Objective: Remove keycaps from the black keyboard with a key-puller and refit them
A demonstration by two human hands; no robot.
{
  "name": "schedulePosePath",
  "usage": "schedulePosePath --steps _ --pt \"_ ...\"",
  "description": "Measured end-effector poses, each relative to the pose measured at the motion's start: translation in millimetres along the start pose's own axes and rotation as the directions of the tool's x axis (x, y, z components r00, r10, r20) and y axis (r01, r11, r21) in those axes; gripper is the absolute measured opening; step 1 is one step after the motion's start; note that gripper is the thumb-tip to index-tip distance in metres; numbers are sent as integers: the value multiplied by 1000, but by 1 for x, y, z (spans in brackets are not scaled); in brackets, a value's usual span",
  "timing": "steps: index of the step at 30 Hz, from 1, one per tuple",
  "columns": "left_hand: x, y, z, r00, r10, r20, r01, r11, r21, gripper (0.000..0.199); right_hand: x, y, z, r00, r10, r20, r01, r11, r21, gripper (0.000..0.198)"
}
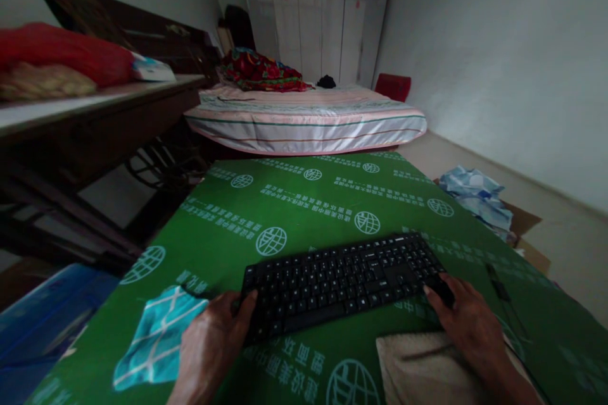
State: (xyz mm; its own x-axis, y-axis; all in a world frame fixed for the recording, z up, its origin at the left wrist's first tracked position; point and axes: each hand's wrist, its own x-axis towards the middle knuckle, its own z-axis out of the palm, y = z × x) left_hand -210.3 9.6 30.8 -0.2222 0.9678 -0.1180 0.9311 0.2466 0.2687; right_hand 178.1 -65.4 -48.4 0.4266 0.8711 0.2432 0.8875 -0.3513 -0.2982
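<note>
At the far end, a tall, glossy, pale wardrobe [313, 19]. In front, a bed [308, 130] with a striped sheet, a red flowered blanket [261, 69] heaped on top, a small black bundle [326, 81] near it. To the right, a crumpled blue-and-white heap [472, 193] by some cardboard [525, 221]. To the left, a side table [28, 115] with a red bag [76, 50] and a small box [152, 69]; below, a dark wheel [159, 161].
</note>
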Motion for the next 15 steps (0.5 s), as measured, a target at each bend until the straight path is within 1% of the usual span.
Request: schedulePosePath --steps 4,8,13,15 --pt "-1 -1 0 1000 10 8 -10 1000 9 43 -2 1 -3 1000 8 0 -8 1000 12 54" --pt "4 -5 3 1000 8 -8 -8 1000 8 42 -2 0 -6 1000 -10 -1 10 1000 -19 53" --pt "7 -6 2 1000 26 -2 -26 998 -53 37 1 -2 -9 1000 -14 25 15 999 -28 53" --pt "6 -5 0 998 45 -36 -47 996 -75 34 2 -2 -10 1000 -10 20 10 1000 -21 51"
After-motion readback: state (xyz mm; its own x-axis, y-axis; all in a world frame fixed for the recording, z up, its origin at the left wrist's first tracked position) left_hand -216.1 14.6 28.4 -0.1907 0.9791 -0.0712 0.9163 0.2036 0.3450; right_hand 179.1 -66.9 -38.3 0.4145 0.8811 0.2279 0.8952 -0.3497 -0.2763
